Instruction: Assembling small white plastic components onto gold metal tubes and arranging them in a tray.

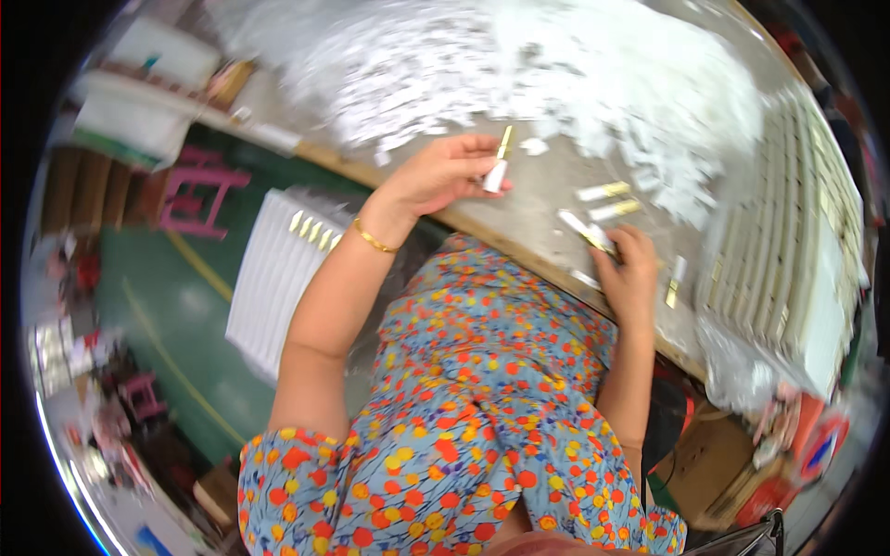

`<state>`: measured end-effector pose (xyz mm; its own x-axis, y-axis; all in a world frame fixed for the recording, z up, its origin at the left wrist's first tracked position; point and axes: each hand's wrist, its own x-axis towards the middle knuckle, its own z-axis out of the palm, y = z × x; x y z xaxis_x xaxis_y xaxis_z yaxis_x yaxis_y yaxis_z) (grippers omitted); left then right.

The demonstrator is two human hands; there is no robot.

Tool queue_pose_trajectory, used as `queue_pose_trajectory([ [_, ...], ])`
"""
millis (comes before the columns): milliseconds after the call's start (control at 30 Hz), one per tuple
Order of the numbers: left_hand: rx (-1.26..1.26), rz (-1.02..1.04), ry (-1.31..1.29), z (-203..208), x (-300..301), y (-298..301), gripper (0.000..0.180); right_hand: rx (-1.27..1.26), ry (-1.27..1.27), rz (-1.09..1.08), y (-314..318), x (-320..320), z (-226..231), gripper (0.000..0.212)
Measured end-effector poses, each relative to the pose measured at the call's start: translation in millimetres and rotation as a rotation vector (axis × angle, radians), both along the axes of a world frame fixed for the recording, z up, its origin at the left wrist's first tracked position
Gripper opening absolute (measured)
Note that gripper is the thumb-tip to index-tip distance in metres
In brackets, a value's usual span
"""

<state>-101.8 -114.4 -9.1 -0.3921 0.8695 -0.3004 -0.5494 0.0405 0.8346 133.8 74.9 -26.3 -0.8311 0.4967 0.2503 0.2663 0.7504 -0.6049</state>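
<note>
Over the table's near edge, my left hand pinches a slim white-and-gold tube, its gold end pointing up and away. My right hand is closed at the fingertips on a second white-and-gold tube, low against the tabletop. Just beyond it lie two similar tubes side by side, a far one and a near one. One more tube rests to the right of my right hand. A gold bracelet circles my left wrist.
Heaps of small white pieces cover the table's far part. Stacked white trays stand at the right with plastic film below. At my left, a white ribbed tray carries several gold-ended pieces. A pink stool stands on the green floor.
</note>
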Motion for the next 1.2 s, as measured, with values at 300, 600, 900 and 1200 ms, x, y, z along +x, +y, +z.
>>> queue_pose_trajectory([
  [300,0.053,0.513,-0.109,7,4,-180,0.038,0.036,-0.035,0.048,9,7,0,0.023],
  [600,-0.704,0.974,-0.088,-95,9,-335,0.022,-0.06,-0.074,0.015,2,-3,2,0.021],
  [900,-0.57,1.056,-0.381,-142,119,-316,0.022,-0.062,-0.083,0.003,8,2,-8,0.021],
  [1200,-1.114,0.889,0.085,-144,124,-307,0.026,0.044,-0.088,0.003,7,3,-4,0.023],
])
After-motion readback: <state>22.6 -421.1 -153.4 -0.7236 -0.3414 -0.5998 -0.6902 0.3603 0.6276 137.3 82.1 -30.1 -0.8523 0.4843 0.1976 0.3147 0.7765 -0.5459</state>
